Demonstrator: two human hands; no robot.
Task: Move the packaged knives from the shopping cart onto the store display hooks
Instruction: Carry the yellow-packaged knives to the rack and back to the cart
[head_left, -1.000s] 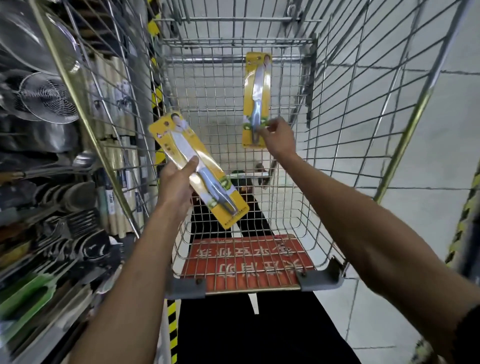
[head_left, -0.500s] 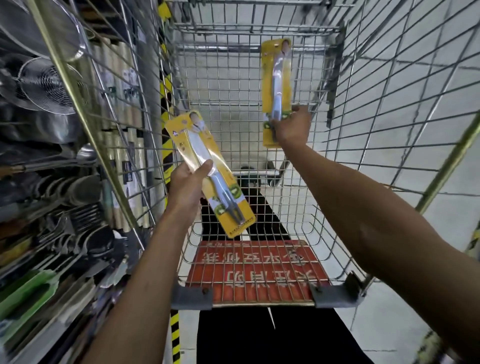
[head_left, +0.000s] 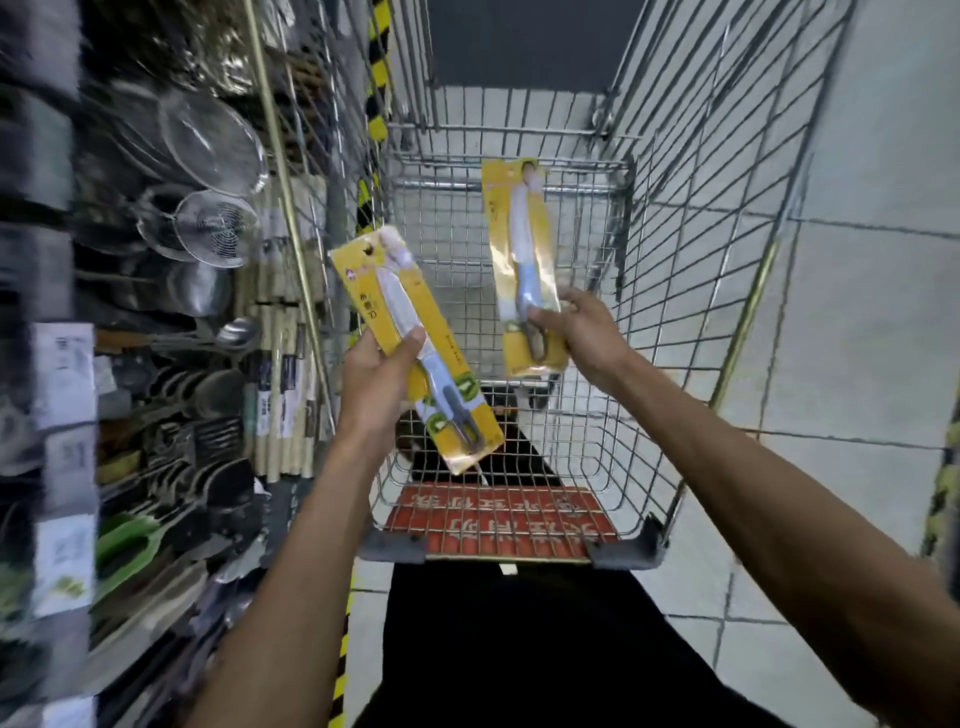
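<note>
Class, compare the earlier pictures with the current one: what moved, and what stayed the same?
The right hand has drawn the upright knife package back from the far end of the shopping cart toward the person, closer to the tilted knife package. Nothing was taken up or let go: the left hand keeps its grip on that package, and the cart stays beside the utensil shelves.
</note>
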